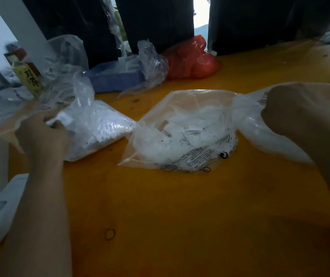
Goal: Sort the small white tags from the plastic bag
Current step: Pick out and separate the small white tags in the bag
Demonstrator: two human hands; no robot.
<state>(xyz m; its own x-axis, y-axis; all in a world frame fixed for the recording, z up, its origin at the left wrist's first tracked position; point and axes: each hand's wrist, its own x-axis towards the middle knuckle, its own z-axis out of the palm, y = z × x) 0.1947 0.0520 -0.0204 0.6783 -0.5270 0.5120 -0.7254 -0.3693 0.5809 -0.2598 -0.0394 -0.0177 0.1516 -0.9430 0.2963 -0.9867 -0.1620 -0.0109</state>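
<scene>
Lying on the yellow surface (180,206), the clear plastic bag (180,140) holds many small white tags (190,130) (some printed). The right hand (292,112) has a closed grip on the bag's open end. The left hand (42,134) pinches a few tags over a second bag (100,126).

Single view, head-mounted, wide-angle. Looks forward and down from the person's own position onto the orange-yellow wooden tabletop (180,206), close in. Both forearms enter from the bottom corners. Clear plastic bag of small white tags (182,132) sits mid-frame. Far tabletop edge and dark hanging cloth (156,23) fill the top. Edges bowed and blurred.
</scene>
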